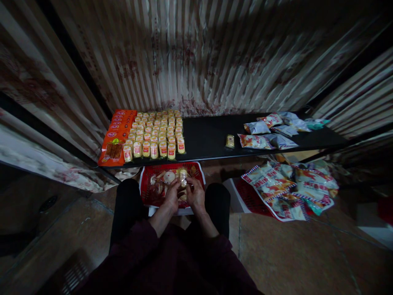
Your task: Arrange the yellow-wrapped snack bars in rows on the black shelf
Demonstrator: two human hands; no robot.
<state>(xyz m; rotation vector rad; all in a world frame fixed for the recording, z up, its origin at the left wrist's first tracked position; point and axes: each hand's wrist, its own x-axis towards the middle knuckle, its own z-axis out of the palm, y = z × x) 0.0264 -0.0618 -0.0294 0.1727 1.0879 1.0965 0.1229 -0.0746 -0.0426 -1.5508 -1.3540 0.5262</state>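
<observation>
My left hand [172, 196] and my right hand [196, 193] meet over a red basket with a white rim [203, 176] between my knees. Their fingertips close from both sides on a small yellow wrapped snack cake [182, 175]. Other items in clear wrappers lie loose in the basket, among them a pale round one [168, 176]. Just beyond the basket, on a black shelf [204, 135], stand close rows of similar yellow wrapped cakes [154, 150]. A single wrapped cake [230, 141] lies apart, farther right on the shelf.
Orange snack packets [113, 143] overlap at the shelf's left end. Several chip-like bags [256, 141] lie on its right part. On the floor to my right, a second basket [260, 196] is heaped with striped snack bags [273, 180]. A patterned pleated curtain [196, 53] hangs behind.
</observation>
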